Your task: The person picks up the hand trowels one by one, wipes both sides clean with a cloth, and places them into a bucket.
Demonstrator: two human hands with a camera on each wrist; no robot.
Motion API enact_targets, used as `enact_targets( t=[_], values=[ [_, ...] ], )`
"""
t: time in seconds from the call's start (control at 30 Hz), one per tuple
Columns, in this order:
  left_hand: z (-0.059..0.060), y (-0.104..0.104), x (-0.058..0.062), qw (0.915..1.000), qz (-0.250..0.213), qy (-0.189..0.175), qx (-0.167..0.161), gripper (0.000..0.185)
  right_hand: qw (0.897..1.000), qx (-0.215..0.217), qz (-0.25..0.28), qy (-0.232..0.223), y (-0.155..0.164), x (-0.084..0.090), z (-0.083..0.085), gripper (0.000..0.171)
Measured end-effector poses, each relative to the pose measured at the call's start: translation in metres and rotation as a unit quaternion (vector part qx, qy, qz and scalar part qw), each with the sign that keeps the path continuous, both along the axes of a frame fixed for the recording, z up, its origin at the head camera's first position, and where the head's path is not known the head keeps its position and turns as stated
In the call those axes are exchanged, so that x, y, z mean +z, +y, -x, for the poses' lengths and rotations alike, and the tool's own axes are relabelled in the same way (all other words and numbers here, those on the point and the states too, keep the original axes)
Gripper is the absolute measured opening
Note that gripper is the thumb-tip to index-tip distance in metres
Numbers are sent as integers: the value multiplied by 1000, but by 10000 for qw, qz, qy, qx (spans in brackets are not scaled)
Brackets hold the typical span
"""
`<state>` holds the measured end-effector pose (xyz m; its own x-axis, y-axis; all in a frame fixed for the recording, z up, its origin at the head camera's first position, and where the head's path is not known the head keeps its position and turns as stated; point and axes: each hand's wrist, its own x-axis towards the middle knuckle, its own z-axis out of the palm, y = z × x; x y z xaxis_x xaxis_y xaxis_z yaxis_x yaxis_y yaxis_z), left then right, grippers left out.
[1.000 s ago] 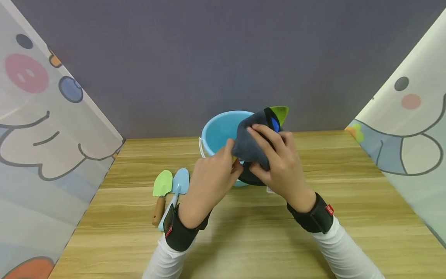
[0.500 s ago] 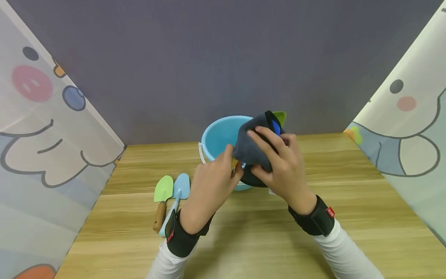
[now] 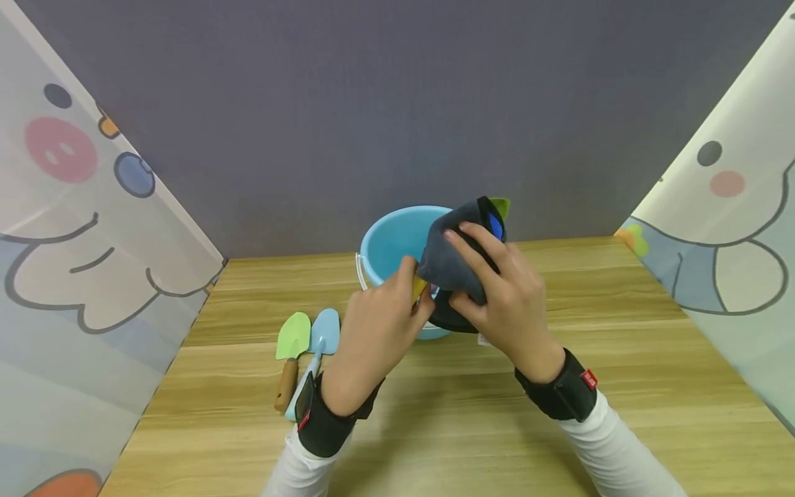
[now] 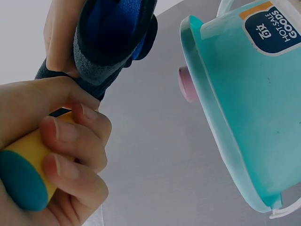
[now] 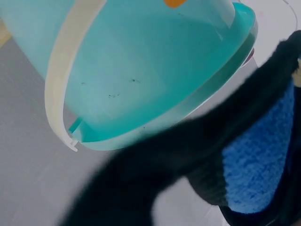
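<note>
In the head view my left hand (image 3: 385, 317) grips a yellow handle (image 3: 419, 286). The left wrist view shows its teal end cap (image 4: 23, 181) and my fingers curled around it. My right hand (image 3: 503, 297) holds a dark grey cloth (image 3: 453, 245) with black edging and a blue inner side (image 5: 258, 155). A green pointed tip (image 3: 500, 206) sticks out beyond the cloth, apparently the blade of the tool on that handle; the middle is hidden. Behind both hands stands a light blue bucket (image 3: 394, 241), partly covered by the cloth.
A green trowel (image 3: 293, 335) with a wooden handle and a light blue trowel (image 3: 324, 331) lie side by side left of the bucket on the wooden table (image 3: 621, 331). A white bail (image 3: 360, 273) hangs at the bucket's side. A grey wall (image 3: 397, 103) rises behind.
Less of the green tip shows past the cloth than a second ago. Both hands keep their holds, and the whole head view has tilted slightly.
</note>
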<state>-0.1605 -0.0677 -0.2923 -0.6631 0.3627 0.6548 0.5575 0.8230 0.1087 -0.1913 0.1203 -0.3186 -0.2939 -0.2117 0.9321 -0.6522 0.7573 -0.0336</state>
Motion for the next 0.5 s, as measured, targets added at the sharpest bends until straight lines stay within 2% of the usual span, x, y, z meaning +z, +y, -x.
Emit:
enact_targets(
  t=[0.17, 0.5],
  values=[
    [1, 1, -1, 10000, -37, 25, -28, 25, 10000, 10, 0, 8, 2, 1, 0, 59],
    [-1, 2, -1, 9994, -114, 316, -84, 23, 9996, 112, 240, 60, 6, 6, -2, 58]
  ],
)
